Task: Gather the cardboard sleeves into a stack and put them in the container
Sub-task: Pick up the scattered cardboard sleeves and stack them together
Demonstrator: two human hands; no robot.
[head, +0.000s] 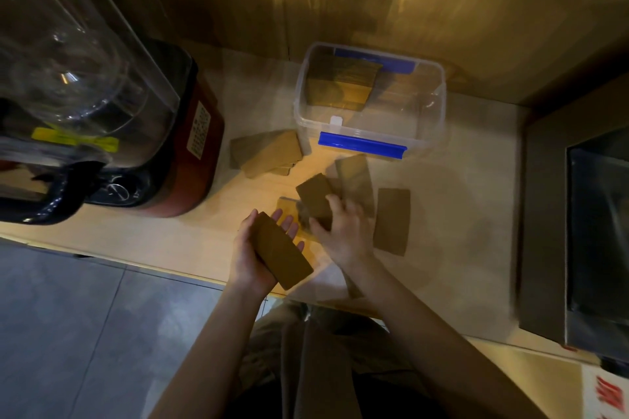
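Left hand [258,248] cradling sleeve stack [282,255]; right hand [343,231] gripping one sleeve [315,197].

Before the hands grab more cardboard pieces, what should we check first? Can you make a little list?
1. Left hand has a firm hold on its stack of sleeves: ok, the stack lies across the palm.
2. Right hand has the sleeve it is picking up: cannot tell, the picture is blurred there.
3. Container is open: ok, no lid on it.
4. Room left in the container: ok, sleeves fill only its left part.
5. All loose sleeves gathered: not ok, a pile by the container and a single sleeve remain on the counter.
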